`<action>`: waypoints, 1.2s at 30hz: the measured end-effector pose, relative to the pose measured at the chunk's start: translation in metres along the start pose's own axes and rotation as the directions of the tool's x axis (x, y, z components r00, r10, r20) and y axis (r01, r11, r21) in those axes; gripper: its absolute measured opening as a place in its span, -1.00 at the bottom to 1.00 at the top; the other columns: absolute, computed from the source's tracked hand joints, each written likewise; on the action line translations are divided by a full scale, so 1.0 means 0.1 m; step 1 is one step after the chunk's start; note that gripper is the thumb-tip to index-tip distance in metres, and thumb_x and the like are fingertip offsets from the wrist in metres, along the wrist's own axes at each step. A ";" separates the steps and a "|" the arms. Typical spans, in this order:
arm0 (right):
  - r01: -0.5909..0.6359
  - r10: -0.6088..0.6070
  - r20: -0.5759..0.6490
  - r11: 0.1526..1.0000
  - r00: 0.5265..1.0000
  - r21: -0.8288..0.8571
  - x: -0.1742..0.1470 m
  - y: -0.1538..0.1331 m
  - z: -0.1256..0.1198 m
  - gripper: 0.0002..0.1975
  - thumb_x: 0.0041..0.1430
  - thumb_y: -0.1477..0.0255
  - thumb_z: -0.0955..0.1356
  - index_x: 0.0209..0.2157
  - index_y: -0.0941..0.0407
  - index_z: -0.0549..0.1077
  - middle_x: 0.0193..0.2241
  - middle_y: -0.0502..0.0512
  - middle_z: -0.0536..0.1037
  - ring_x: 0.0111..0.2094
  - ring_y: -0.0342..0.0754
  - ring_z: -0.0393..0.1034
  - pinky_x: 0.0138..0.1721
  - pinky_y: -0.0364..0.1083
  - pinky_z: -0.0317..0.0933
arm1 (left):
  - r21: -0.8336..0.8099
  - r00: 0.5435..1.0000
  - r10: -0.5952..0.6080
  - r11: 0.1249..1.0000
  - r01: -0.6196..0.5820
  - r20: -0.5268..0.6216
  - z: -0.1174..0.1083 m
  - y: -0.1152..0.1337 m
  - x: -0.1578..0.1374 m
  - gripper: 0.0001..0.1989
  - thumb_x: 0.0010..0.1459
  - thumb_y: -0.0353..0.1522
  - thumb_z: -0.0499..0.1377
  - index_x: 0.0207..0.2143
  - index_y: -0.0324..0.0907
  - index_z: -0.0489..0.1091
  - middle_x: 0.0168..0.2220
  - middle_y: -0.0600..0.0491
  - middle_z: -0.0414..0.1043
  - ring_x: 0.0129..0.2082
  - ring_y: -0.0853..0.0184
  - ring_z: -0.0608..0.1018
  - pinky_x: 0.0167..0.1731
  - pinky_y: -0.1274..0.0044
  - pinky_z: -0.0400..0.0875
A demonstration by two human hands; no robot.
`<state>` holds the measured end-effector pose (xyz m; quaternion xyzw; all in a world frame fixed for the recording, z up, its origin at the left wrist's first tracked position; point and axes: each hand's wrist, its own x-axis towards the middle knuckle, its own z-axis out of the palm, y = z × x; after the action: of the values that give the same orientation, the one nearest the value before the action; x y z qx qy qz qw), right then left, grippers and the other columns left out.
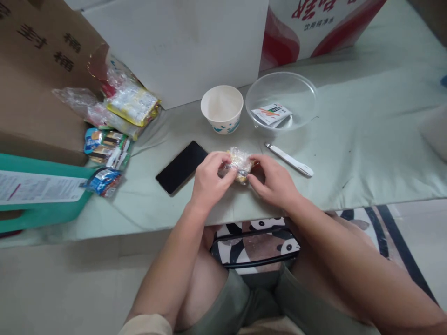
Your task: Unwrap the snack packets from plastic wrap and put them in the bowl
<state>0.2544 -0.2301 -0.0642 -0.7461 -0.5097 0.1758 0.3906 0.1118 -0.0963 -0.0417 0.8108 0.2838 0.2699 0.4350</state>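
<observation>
Between my two hands, just above the cloth near the table's front edge, is a crumpled clear plastic wrapper [240,160] with bits of yellow and dark print. My left hand [212,179] pinches its left side with the thumb and bent fingers. On the other side, my right hand [272,179] grips the right edge between thumb and forefinger. Whatever the wrapper contains is too crumpled to make out. A black phone [182,167] lies left of my left hand. Beyond my right hand rests a white-handled folding knife or peeler [289,159].
A paper bowl [222,109] and a clear plastic bowl [300,100] holding small sachets [271,113] stand behind my hands. Snack packets [131,104] lie at the left by a cardboard box [38,83] and a green box [42,190]. White boxes [181,46] line the back.
</observation>
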 end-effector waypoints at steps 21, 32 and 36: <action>-0.078 0.081 -0.136 0.997 0.987 0.028 0.10 0.02 -0.03 -0.60 0.16 0.41 0.31 0.02 0.09 0.58 -0.25 0.14 0.42 -0.29 -0.02 0.32 -0.19 0.03 0.32 | -0.637 0.848 -0.529 0.666 0.388 -0.037 -0.13 0.02 0.17 -0.89 -0.09 -0.42 0.20 -0.48 -0.10 0.30 -0.62 0.20 0.28 -0.71 0.48 0.31 -0.74 0.61 0.08; -0.109 0.352 -0.280 0.773 0.893 0.625 0.18 0.17 -0.04 -0.96 0.09 0.41 0.32 -0.42 0.06 0.41 -0.31 0.01 0.51 -0.33 -0.13 0.38 -0.32 -0.12 0.28 | -0.596 0.797 -0.564 0.723 0.350 -0.215 -0.17 -0.02 0.25 -0.86 -0.03 -0.54 0.10 -0.52 -0.13 0.29 -0.66 0.22 0.19 -0.73 0.51 0.20 -0.75 0.64 0.01; -0.165 0.513 -0.247 0.629 0.822 0.760 0.22 0.29 -0.06 -0.95 -0.04 0.46 0.31 -0.47 0.07 0.30 -0.35 0.01 0.46 -0.40 -0.16 0.34 -0.39 -0.15 0.27 | -0.561 0.773 -0.589 0.731 0.387 -0.235 -0.22 -0.05 0.26 -0.84 0.02 -0.55 0.08 -0.52 -0.13 0.28 -0.68 0.23 0.18 -0.76 0.52 0.20 -0.76 0.64 0.02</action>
<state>0.2855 -0.2181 -0.0791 -0.6404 -0.1443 0.2561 0.7096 0.1131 -0.0640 -0.0301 0.4969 0.4967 0.3634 0.6118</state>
